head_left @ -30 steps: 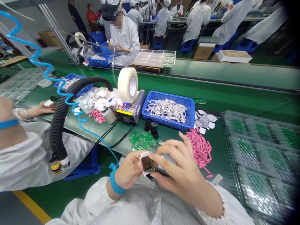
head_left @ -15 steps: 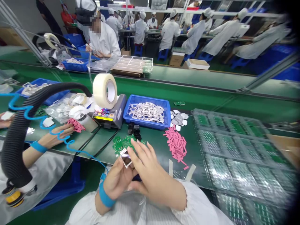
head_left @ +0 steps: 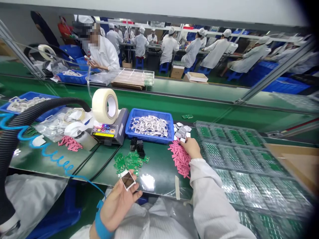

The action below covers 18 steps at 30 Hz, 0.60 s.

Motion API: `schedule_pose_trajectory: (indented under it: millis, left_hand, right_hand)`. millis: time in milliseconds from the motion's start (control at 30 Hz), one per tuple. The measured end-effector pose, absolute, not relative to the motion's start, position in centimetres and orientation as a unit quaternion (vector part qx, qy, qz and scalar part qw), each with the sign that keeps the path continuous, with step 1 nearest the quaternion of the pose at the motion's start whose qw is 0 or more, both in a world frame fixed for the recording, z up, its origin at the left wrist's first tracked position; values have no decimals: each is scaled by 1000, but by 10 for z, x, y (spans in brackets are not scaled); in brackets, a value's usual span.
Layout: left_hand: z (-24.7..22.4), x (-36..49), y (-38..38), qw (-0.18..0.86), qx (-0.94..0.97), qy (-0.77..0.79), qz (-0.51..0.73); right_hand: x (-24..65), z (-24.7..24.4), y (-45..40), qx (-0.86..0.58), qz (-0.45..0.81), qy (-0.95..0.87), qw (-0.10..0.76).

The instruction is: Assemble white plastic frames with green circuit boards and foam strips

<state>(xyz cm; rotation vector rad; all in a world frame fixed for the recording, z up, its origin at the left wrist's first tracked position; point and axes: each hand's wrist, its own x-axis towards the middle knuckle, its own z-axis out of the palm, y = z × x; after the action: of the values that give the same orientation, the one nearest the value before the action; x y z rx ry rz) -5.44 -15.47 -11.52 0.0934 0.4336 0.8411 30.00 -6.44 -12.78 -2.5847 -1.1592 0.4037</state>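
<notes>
In my left hand I hold a small display screen set in a white frame, its dark face turned up. The thumb is at its left edge and the fingers are behind and beside it. My right hand is stretched out to the right, fingers bent into a pinch at a small white square piece. It is by the pile of white and grey squares, just above a heap of pink strips. Green circuit boards lie beyond my left hand, with black parts behind them.
A blue bin of white frames stands behind the boards. Left of it, a tape roll rests on a grey device. A black hose and blue coiled cord cross the left side. Clear trays of boards fill the right.
My right hand has left the framed screen and moved right and away to the white squares. My left hand keeps the screen. The neighbour's hands at left have gone from view.
</notes>
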Motion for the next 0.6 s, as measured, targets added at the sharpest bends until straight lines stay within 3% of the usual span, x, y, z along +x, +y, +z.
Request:
schedule_pose_trajectory:
  millis: [100,267,333,400,500,600]
  left_hand:
    - [-116,-55,-154,888,48,212,406]
    - [-104,-48,-151,898,67,198,388]
    - [-95,-42,-149,909,81,173,371]
    - [-87,-37,-148,918,90,144,359]
    - [-77,-35,-150,916,80,113,376]
    - [-72,-41,-153,908,92,104,395]
  right_hand:
    - [300,-119,-69,-878,139,-419,183]
    - [245,-76,-103,-788,138,-504,326]
    - [206,-57,-123,-712,161,-566,383]
    - [168,-42,-140,-535,158,-692,459]
    - [132,-30,-153,-370,76,-788,487]
    - [122,-30,-154,-353,35,-792,497]
